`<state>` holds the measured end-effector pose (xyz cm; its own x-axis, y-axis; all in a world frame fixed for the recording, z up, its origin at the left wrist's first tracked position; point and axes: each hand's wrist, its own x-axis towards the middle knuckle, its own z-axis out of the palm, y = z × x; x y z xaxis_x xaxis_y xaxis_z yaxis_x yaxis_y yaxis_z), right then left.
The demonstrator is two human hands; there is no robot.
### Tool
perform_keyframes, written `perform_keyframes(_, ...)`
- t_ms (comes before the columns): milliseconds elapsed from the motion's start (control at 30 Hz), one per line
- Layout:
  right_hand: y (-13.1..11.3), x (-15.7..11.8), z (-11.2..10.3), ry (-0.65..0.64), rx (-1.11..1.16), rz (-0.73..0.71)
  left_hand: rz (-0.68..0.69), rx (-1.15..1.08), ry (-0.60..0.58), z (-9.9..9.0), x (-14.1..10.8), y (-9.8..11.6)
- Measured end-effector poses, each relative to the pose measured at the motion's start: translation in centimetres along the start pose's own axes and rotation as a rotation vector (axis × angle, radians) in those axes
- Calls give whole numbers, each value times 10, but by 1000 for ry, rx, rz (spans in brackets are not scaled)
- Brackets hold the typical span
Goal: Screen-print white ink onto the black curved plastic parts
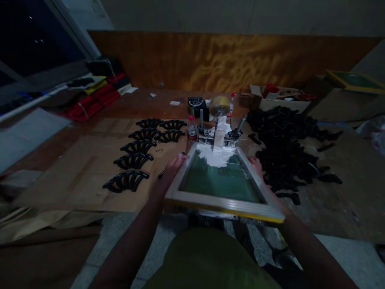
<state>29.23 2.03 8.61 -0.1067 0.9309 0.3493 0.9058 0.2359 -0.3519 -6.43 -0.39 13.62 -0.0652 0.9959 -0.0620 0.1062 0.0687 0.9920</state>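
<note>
A screen printing frame [222, 202] with green mesh lies in front of me, tilted in its hinge clamp [218, 138]. White ink [218, 156] covers the far part of the mesh, and a squeegee [219, 138] stands in it. At the frame's left side, my left hand [176, 163] has its fingers closed, with a small dark tip showing by them; what it holds is mostly hidden. My right hand [256, 166] curls against the frame's right edge, its fingers partly hidden. Glossy black ribbed curved pieces [126, 181] lie in rows to the left.
A large heap of black curved parts [282, 148] fills the right side. Behind the clamp stand a plastic bottle [192, 129], a dark tub [195, 105] and a tape roll [219, 106]. An open cardboard box [284, 105] sits at back right, red bundles [90, 104] at back left.
</note>
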Motion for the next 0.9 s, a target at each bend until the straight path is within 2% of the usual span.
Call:
perform_keyframes(67,7,25,-11,109,-53,51,-85,132,-36,0,-16,-20)
perform_keyframes(133,-6,53,-12,135,-90,-14,-162,143,-52,4,-24,-41)
perform_keyframes(167,-19,67,-9,100,-100,-82,-188,117,-50,7,-25,-52)
perform_keyframes(233,-50,91,0,-57,-137,-197,-203,70,-52,13,-23,-71)
perform_keyframes(300,-78,104,11,-254,-206,-198,-198,62,-61,17,-18,-86)
perform_keyframes(367,-94,100,18,-413,-279,-148,-189,80,-73,17,-13,-97)
perform_keyframes(433,-100,81,20,-490,-324,-158,-196,81,-83,16,-12,-103)
perform_keyframes(567,-95,32,11,-537,-300,-415,-220,29,-78,14,-13,-107)
perform_keyframes(667,-91,22,3,-598,-216,-545,-234,29,-75,15,-14,-104)
perform_keyframes(733,-91,29,3,-586,-170,-509,-242,31,-66,15,-15,-100)
perform_keyframes(800,-90,34,8,-501,-141,-445,-250,34,-62,15,-15,-96)
perform_keyframes(900,-85,21,19,-368,-91,-460,-255,9,-72,15,-15,-94)
